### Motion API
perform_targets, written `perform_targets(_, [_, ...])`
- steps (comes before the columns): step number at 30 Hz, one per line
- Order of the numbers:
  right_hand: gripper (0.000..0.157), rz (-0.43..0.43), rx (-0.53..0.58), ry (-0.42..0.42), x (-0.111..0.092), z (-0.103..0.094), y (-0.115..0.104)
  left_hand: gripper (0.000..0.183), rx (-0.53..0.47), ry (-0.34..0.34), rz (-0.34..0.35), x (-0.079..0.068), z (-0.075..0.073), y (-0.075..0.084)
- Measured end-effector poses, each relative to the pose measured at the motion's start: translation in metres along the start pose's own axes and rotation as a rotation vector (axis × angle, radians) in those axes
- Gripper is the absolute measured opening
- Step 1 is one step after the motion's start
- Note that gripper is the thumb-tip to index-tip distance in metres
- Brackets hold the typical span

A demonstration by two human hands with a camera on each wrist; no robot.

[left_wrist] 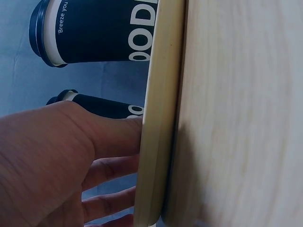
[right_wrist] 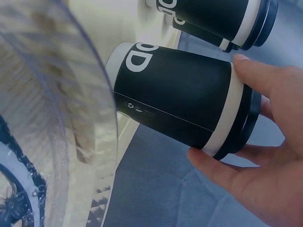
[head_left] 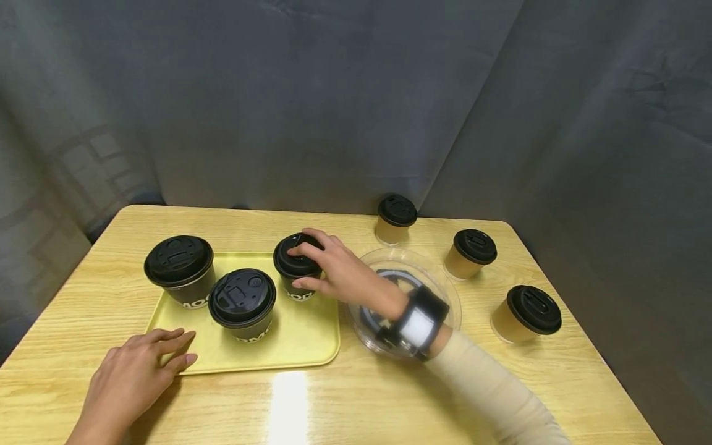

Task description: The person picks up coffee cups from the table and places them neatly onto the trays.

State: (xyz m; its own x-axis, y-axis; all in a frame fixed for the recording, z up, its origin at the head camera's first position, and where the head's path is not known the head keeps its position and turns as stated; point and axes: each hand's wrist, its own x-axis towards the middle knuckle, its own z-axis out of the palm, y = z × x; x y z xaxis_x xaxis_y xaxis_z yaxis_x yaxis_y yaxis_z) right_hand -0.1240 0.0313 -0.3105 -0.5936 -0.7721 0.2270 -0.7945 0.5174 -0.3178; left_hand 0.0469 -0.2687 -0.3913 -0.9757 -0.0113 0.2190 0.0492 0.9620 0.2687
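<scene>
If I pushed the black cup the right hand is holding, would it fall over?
Maybe: the black cup looks narrower at the bottom than the top, so pushing near its lid could tip it. It's probably fairly stiff, since its side shows no dent where the right hand grips. On its side it would likely roll, being round.

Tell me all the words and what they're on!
"'Breeze you": upper cup, left wrist view.
"OOD", cut off: same cup.
"MO", partly hidden: leftmost cup.
"OD": cup in right hand.
Too small, blurred or cut off: its tiny marks, other cups' letters.
</scene>
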Motion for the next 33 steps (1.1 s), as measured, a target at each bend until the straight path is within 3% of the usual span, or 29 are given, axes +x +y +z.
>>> perform_targets(19, [0.059,0.033,-0.039,-0.028,-0.003,-0.003,-0.002,0.034,0.005,-0.003,-0.003,0.0,-0.001,0.001])
perform_targets(33, [0.052,0.042,-0.099,0.108,-0.009,-0.019,0.023,0.035,0.014,-0.017,-0.002,0.001,0.0,-0.001])
